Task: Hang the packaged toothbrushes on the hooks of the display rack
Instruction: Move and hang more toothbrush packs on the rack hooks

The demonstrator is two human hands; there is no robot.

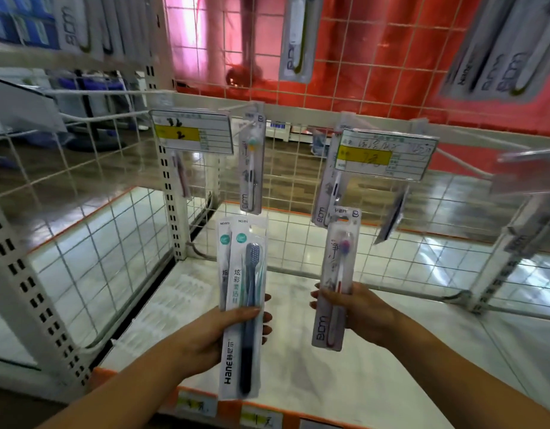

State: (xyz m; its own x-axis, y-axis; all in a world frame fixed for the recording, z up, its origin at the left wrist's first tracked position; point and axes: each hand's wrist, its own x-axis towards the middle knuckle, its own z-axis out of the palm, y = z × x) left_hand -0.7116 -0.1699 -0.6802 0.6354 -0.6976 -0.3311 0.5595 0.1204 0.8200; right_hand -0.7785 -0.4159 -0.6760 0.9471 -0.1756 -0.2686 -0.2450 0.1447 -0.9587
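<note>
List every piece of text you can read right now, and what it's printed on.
"Hane", "NO.911": packs in left hand, front pack.
"BDM": pack in right hand, pack.
"BDM": hanging pack.
Price tags: handwriting unreadable.

Clear glossy plastic blister packs on white printed card (242, 308) catch the light at centre frame. The white-painted wire grid rack (91, 243) at left looks smooth metal. At the bottom, the pale shelf board (376, 366) shines. Glossy red backing (376, 57) sits upper right.
</note>
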